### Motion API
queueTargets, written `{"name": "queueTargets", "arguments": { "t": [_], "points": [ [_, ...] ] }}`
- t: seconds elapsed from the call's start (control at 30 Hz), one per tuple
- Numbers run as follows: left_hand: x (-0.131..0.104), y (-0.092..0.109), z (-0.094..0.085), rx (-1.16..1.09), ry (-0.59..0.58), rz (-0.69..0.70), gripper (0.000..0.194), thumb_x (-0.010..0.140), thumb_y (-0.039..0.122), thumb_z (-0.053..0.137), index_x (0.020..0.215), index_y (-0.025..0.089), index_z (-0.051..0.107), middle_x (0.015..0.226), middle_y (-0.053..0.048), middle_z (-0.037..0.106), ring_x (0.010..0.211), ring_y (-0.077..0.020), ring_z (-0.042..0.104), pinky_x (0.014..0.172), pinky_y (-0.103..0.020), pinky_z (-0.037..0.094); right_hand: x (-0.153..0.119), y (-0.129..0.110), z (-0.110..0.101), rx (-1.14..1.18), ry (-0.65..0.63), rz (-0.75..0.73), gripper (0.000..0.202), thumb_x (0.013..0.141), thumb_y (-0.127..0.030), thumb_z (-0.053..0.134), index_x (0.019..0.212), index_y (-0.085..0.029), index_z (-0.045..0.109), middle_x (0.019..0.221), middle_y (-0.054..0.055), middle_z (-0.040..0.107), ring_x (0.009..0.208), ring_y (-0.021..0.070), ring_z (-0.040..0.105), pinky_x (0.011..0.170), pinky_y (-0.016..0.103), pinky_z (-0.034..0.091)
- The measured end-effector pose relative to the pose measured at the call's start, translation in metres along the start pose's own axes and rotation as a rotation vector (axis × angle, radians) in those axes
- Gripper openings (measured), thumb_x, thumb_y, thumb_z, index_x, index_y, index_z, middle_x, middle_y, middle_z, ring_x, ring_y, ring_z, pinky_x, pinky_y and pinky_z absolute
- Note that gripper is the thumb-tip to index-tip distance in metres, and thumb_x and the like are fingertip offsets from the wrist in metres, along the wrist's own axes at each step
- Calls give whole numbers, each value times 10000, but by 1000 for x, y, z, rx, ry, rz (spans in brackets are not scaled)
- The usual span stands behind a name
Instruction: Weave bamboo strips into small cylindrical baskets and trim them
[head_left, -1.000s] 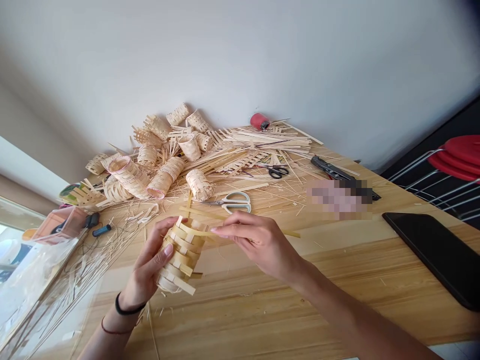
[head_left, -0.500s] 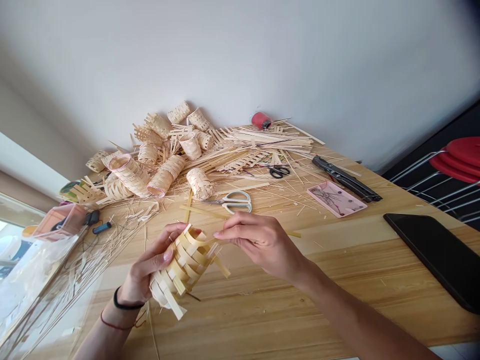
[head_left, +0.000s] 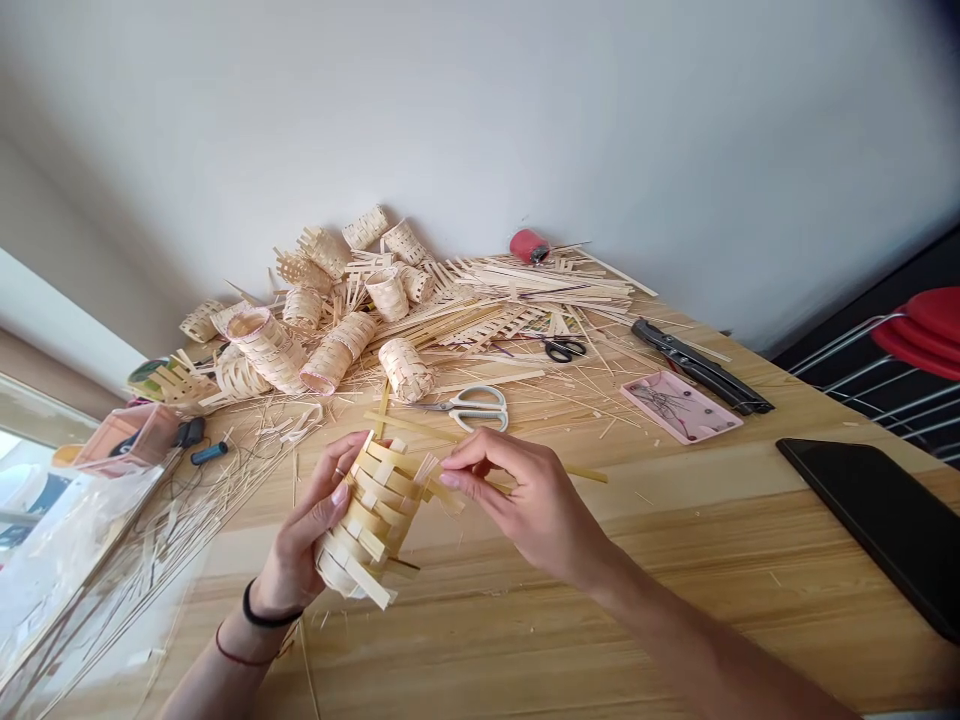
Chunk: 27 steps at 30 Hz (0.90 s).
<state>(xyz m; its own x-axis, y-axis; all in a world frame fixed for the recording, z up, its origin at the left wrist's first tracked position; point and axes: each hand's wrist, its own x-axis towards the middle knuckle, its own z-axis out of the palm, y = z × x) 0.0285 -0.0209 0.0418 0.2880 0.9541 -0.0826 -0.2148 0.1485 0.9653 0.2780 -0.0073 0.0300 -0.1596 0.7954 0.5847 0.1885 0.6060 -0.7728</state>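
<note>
- since half a second ago, you have turned the woven basket point(head_left: 373, 512) so it leans less toward your right arm; it is up off the counter point(head_left: 525, 620), between your hands, rim away from you
- your left hand point(head_left: 306, 535) is curled round the basket's side, thumb on the near face, fingers behind; a firm but light hold should keep the thin weave from crushing
- your right hand point(head_left: 529, 492) has thumb and forefinger drawn nearly together beside the pale strip ends point(head_left: 426, 468) flaring from the rim; i cannot tell whether they pinch one
- to do this well, work one end at a time, draw it flat and snug against its row, and let your left thumb pin the weave; a sharp bend could split it
- mind the loose tail point(head_left: 369, 584) poking out near the base, which could catch as you turn the piece
- a long yellow strip point(head_left: 409, 424) lies behind your right hand, with the white-handled scissors point(head_left: 480, 408) just beyond, so keep your knuckles low and clear
- farther off are the pink tray point(head_left: 712, 416) of pins and the black-handled scissors point(head_left: 564, 349), both well out of your way
</note>
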Motion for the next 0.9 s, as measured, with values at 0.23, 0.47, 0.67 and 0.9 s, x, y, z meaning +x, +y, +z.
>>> {"name": "queueTargets", "arguments": {
  "t": [0.23, 0.47, 0.67, 0.9],
  "points": [
    [6, -4, -17, 321, -73, 21, 529, 1093, 526, 530, 1575, 311, 563, 1704, -65, 521, 1625, -353, 397, 1313, -521, 368, 1, 4, -2, -47, 9, 49, 147, 1021, -263, 742, 882, -217, 731, 844, 39, 817, 759, 183, 774, 671, 274, 606],
    [2, -5, -20, 378, -188, 74, 818, 966, 392, 795, 1673, 372, 384, 1735, -110, 465, 1530, -403, 522, 1176, -501, 535, 2, 7, -3, -60, -13, 62, 147, 1007, -221, 745, 861, -212, 735, 836, 31, 811, 758, 181, 766, 680, 279, 589],
    [-6, -13, -14, 461, -135, 81, 720, 1023, 376, 720, 1662, 356, 388, 1635, -120, 571, 1433, -361, 604, 1151, -474, 531, 1, 10, -1, -19, -40, 69, 173, 1020, -277, 750, 861, -208, 744, 834, 39, 811, 747, 175, 758, 670, 279, 601],
    [1, -7, -21, 298, -132, 99, 598, 989, 381, 743, 1550, 354, 537, 1622, -87, 588, 1438, -361, 589, 1096, -445, 548, 2, 5, -3, -16, -47, 11, 91, 1045, -260, 720, 982, -225, 775, 889, 34, 818, 778, 170, 766, 710, 278, 610]
  ]
}}
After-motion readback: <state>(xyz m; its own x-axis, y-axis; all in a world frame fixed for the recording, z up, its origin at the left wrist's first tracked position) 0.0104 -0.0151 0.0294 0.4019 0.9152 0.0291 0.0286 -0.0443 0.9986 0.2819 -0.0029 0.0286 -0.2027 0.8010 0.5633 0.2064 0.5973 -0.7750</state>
